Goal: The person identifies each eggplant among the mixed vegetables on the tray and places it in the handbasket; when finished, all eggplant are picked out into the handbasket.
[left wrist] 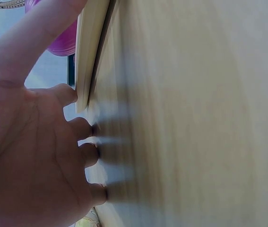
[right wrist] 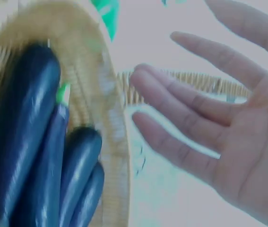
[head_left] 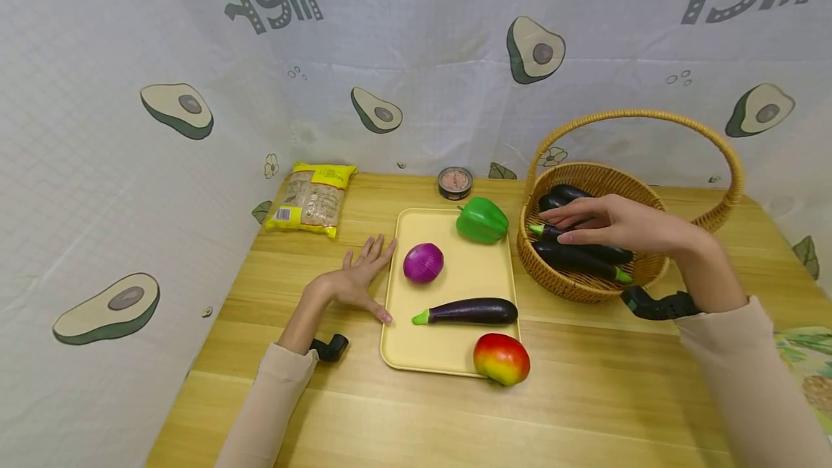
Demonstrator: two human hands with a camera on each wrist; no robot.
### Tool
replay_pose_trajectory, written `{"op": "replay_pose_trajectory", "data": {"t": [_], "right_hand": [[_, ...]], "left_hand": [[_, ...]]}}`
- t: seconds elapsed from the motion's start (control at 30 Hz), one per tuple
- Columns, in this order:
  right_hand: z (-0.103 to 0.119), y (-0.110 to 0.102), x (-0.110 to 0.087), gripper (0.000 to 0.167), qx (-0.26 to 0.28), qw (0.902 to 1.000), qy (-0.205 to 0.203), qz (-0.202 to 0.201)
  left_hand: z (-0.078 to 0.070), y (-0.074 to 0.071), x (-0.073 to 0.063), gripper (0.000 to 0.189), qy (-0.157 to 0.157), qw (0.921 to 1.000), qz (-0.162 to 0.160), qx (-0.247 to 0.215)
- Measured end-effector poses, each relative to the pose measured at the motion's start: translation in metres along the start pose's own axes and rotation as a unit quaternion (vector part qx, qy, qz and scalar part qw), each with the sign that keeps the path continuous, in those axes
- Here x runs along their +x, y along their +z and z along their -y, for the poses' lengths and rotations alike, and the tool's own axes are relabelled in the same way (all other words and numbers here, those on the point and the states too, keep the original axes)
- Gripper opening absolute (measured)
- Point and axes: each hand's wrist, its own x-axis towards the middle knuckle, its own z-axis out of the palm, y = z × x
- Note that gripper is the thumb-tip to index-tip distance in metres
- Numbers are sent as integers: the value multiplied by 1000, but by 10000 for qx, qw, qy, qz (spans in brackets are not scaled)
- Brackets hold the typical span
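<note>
My left hand [head_left: 356, 282] lies with spread fingers at the left edge of a pale yellow tray [head_left: 406, 349]. In the left wrist view its fingertips meet the tabletop and the thumb reaches over the tray's rim. On the tray are a purple onion [head_left: 424, 263], a green bell pepper [head_left: 482, 221], an eggplant [head_left: 473, 311] and a red-yellow mango [head_left: 502, 358], which overlaps the near right corner. My right hand [head_left: 617, 224] hovers over the wicker basket [head_left: 552, 280], fingers loosely extended. The right wrist view shows nothing in it, with several eggplants [right wrist: 25, 123] in the basket.
A yellow bag of brown dry food [head_left: 310, 199] lies at the back left. Behind the tray stands a small round tin [head_left: 454, 182]. The basket's tall handle [head_left: 640, 115] arches over it. An avocado-print curtain [head_left: 416, 56] closes off the back and left.
</note>
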Motion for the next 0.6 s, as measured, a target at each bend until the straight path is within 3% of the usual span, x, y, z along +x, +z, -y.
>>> {"op": "replay_pose_trajectory", "data": {"t": [0.23,0.4,0.6], "right_hand": [[28,28,1,46,293,9968,-741,103],[38,51,7,47,185,9956,-885,232],[38,73,18,48,218,9931,-933,676]], "left_hand": [[0,0,0,142,7,10000,10,28],[2,0,1,142,9,10000,1,46],[4,1,2,143,7,10000,-2,34]]}}
